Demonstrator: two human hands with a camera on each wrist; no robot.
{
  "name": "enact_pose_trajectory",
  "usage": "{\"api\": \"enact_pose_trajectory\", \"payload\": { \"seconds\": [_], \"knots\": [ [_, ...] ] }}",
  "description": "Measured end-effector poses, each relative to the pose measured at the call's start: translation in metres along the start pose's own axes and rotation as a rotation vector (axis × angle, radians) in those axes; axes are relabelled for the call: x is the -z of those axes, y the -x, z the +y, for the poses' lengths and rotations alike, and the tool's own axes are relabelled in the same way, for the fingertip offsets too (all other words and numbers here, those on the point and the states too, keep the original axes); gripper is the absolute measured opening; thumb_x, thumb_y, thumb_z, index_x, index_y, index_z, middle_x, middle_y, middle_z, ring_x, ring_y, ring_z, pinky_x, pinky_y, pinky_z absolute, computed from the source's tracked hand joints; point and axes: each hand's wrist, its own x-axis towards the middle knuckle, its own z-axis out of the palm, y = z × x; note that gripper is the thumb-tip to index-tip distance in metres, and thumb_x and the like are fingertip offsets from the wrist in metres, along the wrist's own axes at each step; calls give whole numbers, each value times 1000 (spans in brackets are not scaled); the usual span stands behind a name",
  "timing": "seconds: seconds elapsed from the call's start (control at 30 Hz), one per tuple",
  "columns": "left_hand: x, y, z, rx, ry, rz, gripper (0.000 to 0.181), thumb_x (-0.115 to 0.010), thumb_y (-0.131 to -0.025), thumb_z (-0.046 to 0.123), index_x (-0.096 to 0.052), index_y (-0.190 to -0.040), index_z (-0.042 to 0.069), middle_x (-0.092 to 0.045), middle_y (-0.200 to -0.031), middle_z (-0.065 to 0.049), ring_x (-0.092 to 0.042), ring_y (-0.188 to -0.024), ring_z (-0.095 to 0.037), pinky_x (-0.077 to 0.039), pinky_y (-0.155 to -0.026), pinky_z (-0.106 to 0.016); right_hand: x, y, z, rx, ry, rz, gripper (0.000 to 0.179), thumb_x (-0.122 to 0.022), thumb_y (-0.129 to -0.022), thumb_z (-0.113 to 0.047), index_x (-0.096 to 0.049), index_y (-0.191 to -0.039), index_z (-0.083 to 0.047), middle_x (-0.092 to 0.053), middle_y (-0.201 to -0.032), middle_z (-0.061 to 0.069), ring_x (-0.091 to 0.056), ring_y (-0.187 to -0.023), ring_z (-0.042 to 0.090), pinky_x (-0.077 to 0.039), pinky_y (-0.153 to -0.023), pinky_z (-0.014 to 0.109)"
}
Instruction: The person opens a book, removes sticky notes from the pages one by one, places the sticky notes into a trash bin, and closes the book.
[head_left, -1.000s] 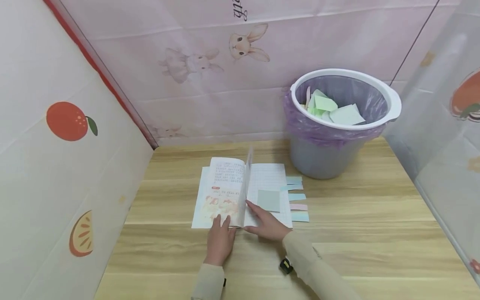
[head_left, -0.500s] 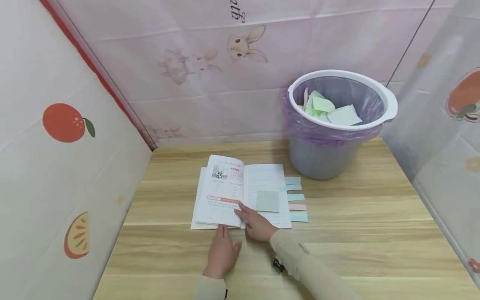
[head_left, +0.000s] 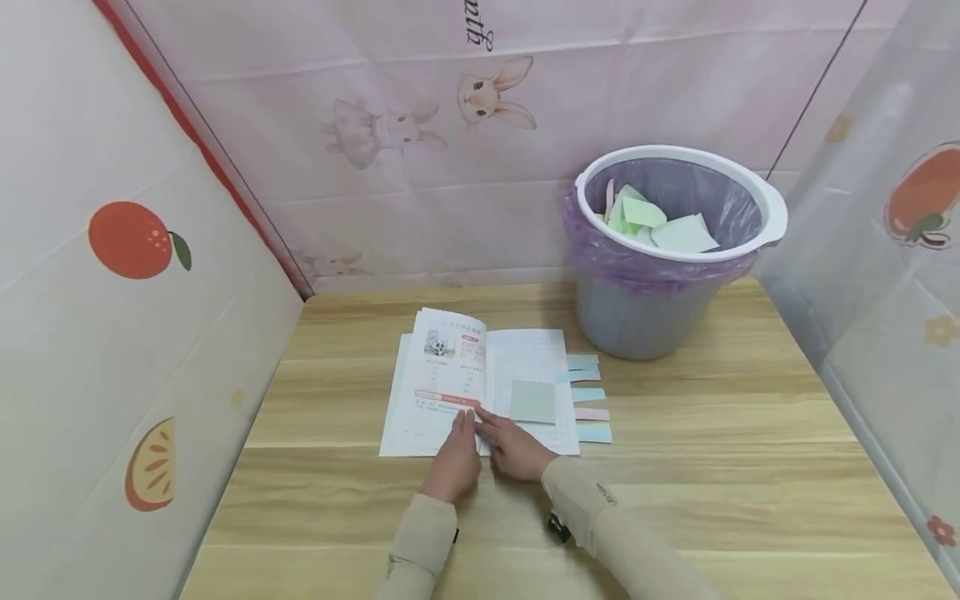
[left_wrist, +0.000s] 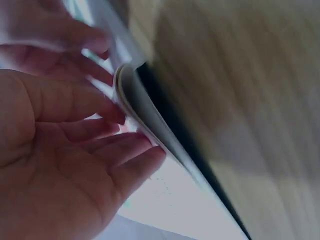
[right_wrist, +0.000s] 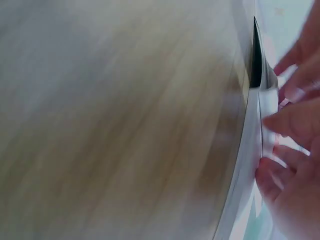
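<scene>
An open book lies on the table. Its printed left page [head_left: 444,358] has a small panda picture and a red band, and curves down to the spine. The lined right page [head_left: 525,354] bears a grey-green sticky note [head_left: 533,402]. My left hand [head_left: 455,458] rests its extended fingers on the left page's bottom edge near the spine; the left wrist view shows the fingertips [left_wrist: 157,155] touching the curved pages. My right hand [head_left: 517,448] touches the pages at the spine with its fingers, close beside the left. In the right wrist view its thumb lies against the page edge [right_wrist: 268,117].
Blue and pink paper strips [head_left: 592,414] stick out along the book's right side. Behind, to the right, stands a grey bin [head_left: 637,317] with a purple liner and pale paper pieces inside. Printed cloth walls [head_left: 375,225] border the wooden table [head_left: 712,483].
A page that stood upright at the spine has been turned over to the left. My left hand slid off the page, then came back onto it, nearer the spine and my right hand.
</scene>
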Motion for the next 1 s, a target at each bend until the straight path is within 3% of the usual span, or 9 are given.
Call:
{"api": "enact_pose_trajectory", "payload": {
  "seconds": [0.07,0.17,0.27,0.4,0.53,0.73,1.0],
  "knots": [
    [-6,-1,0,1,-21,-3,56,-53,-94,2,-30,-142,-15,-28,-147,-36,-37,-133,-43,-40,-105,-48,6,4,4,-13,-64,49,38,-55,-89,4,-59,-127,3,-53,-135,20,-51,-123,35,-42,-103,47],
    [-14,-2,1,10,-51,40,58,-57,-96,14,-33,-141,-15,-29,-145,-37,-42,-129,-46,-42,-103,-49,19,9,12,-48,-95,201,20,-65,-84,1,-67,-104,-1,-63,-106,11,-57,-101,28,-49,-89,41],
    [-19,-3,2,47,-88,83,65,-63,-94,23,-35,-141,-14,-31,-145,-36,-44,-127,-46,-42,-102,-50,31,12,21,-105,49,308,18,-77,-77,-5,-64,-90,-7,-56,-89,4,-52,-87,22,-49,-78,36],
    [-23,-5,3,79,-135,104,70,-66,-91,28,-36,-140,-14,-32,-145,-36,-46,-124,-46,-43,-101,-49,39,15,32,-159,268,284,29,-83,-73,-15,-60,-88,-9,-51,-85,2,-50,-82,21,-48,-71,36],
    [-25,-6,2,83,-145,108,72,-67,-91,30,-36,-140,-14,-32,-144,-36,-46,-125,-46,-43,-102,-48,39,17,40,-123,358,281,26,-81,-77,-14,-60,-91,-9,-53,-85,2,-53,-81,22,-49,-68,36],
    [-26,-5,4,80,-122,103,72,-67,-90,28,-36,-139,-14,-32,-145,-36,-41,-129,-46,-41,-104,-49,38,17,41,-77,362,394,8,-72,-83,-4,-66,-89,-7,-59,-81,2,-57,-75,19,-52,-67,33],
    [-26,-6,2,96,-100,79,73,-66,-91,28,-33,-141,-14,-29,-147,-35,-38,-132,-45,-37,-106,-50,48,19,36,-287,263,463,3,-65,-87,1,-66,-86,-1,-61,-78,7,-61,-72,22,-54,-61,33]
  ]
}}
